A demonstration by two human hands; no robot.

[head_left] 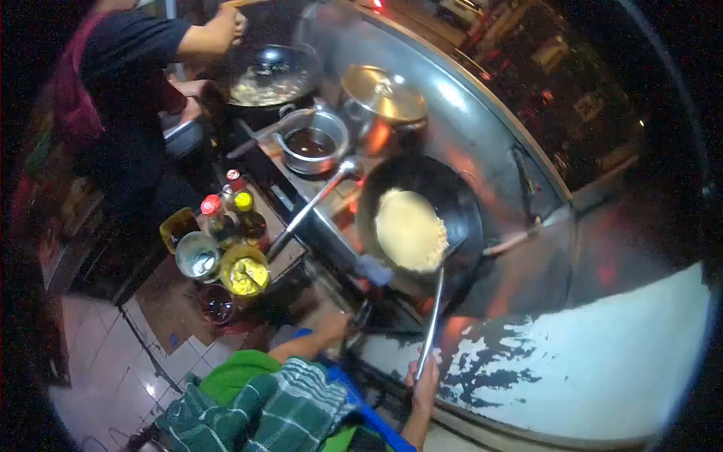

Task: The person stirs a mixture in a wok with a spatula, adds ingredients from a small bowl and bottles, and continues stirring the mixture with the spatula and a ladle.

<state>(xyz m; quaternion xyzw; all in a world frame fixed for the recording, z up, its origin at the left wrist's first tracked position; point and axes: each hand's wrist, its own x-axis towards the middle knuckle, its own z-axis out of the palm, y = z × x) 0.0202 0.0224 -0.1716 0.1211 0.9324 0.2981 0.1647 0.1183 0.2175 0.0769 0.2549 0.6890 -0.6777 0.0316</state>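
Note:
My right hand is closed around the long metal handle of a wok spatula. The spatula's head reaches into a dark wok, at the edge of a pale yellow, rounded mass of food with crumbly bits along its side. My left hand is low at the front edge of the stove, near a dark knob-like part. Its fingers are blurred and dark, so its grip does not show. A greyish cloth lies at the wok's near left rim.
A ladle lies left of the wok. Behind are a pot of dark liquid and a lidded pot. Bottles and a yellow tub stand left. Another person works at a second wok.

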